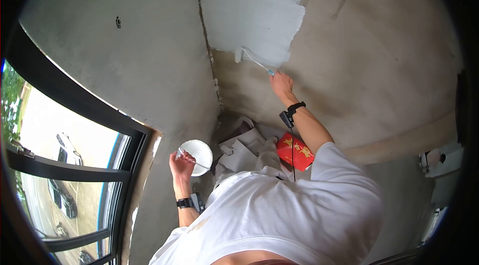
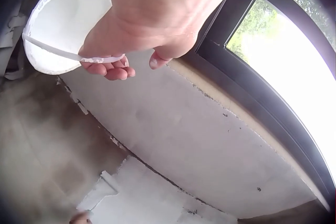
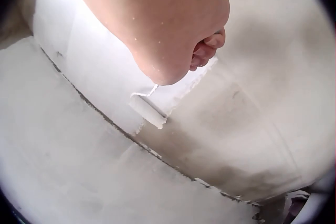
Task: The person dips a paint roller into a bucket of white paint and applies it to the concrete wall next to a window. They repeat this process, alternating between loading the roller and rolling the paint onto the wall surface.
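Note:
My right hand (image 1: 282, 85) grips the handle of a small paint roller (image 1: 238, 54), whose wire frame runs up and left. In the right wrist view the white roller sleeve (image 3: 148, 111) lies against the wall at the lower edge of the wet white paint (image 3: 100, 50); the curled hand hides its handle. With curled fingers my left hand (image 1: 182, 166) holds a white bucket (image 1: 203, 151) by its handle (image 2: 55, 50). Seen from the left wrist, the bucket hangs tilted, its rim smeared with white paint.
A black-framed window (image 1: 70, 168) runs along the left, with parked cars outside. Below the bucket's right side lie crumpled sheets (image 1: 242, 153) and a red bag (image 1: 295, 151) with gold lettering. A rough dark seam (image 1: 204, 30) marks the wall corner. Bare tan wall (image 1: 379, 60) extends right.

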`<act>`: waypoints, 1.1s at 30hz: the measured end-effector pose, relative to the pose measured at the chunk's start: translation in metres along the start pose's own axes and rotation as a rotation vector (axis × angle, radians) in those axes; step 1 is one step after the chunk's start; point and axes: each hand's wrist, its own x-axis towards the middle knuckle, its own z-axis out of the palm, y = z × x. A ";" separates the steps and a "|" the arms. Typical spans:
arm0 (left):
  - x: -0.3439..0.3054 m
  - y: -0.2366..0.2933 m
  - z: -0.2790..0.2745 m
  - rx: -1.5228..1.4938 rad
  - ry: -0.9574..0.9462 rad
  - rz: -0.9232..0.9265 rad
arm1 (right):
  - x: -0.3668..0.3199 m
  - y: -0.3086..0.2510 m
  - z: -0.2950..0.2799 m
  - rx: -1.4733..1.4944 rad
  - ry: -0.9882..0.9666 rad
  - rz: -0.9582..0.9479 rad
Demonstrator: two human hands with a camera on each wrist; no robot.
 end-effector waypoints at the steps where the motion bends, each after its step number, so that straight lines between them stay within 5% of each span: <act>1: -0.003 0.000 -0.003 -0.006 0.006 0.014 | 0.008 -0.014 0.005 0.023 -0.002 -0.025; 10: -0.018 -0.005 -0.020 -0.063 0.011 0.053 | 0.055 -0.098 0.042 0.103 0.035 -0.149; 16: -0.019 -0.002 -0.018 -0.051 0.020 0.064 | 0.057 -0.105 0.038 0.103 0.073 -0.175; 33: 0.024 -0.006 0.031 0.061 -0.015 -0.052 | -0.040 0.079 -0.015 -0.006 -0.058 0.075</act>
